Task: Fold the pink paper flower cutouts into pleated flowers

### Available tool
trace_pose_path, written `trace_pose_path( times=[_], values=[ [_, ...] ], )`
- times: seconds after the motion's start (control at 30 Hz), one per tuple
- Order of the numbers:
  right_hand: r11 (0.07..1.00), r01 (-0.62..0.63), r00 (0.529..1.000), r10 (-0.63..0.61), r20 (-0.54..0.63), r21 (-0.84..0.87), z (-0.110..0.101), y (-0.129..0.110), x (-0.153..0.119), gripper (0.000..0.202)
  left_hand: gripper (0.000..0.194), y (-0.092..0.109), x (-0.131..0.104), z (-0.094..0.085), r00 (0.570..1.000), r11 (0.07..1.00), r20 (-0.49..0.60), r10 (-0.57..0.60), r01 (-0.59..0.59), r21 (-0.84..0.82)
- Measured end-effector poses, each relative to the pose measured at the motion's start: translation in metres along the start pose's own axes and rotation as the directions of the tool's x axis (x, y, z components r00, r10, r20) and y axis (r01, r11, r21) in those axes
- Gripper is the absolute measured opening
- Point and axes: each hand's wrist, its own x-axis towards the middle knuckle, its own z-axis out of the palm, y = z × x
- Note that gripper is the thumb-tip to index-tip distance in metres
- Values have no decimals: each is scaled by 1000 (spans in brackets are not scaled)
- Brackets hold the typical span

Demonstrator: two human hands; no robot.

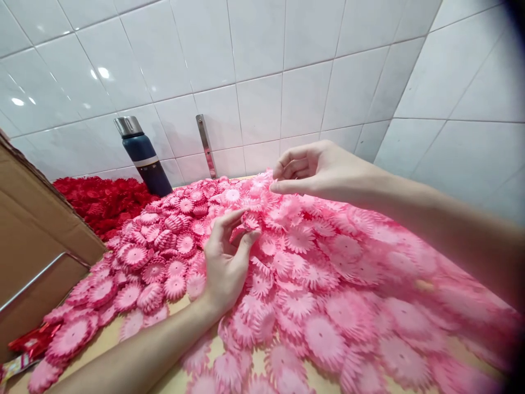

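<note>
My left hand [225,265] is over the middle of the heap, its thumb and fingers closed on a small pink fabric flower piece [250,221]. To the right and a little higher, my right hand [309,167] hovers above the heap with fingers curled and thumb close to them in a pinch. Whatever may be between those fingertips is too small to make out. Below both hands spreads a thick heap of pink flower pieces [298,303], round with fringed edges and small centre holes. Some lie flat and single; others are nested in cupped stacks on the left.
A dark blue bottle [145,158] with a steel cap stands at the back left, beside a pile of red flower pieces [110,200]. Cardboard [41,219] rises at the left edge, with a red wrapper [35,340] below it. A metal strip [205,145] leans against the tiled wall [258,44].
</note>
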Motion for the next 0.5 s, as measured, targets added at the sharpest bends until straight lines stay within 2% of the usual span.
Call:
trace_pose_path(
  times=[0.13,0.23,0.33,0.5],
  values=[
    [997,32,982,-44,181,70,12,-5,-4,13,27,0,-3,-1,999,999,34,3,-1,-50],
    [994,35,960,-61,272,102,21,-8,-6,11,27,-2,-3,-3,998,996,60,-18,24,-90],
    [996,36,950,-60,307,83,25,-8,-7,10,28,-3,-4,-4,997,994,69,-15,23,-108],
    [995,42,952,-66,299,87,27,-4,-6,11,28,-4,-4,-4,998,995,65,-18,24,-98]
  ],
)
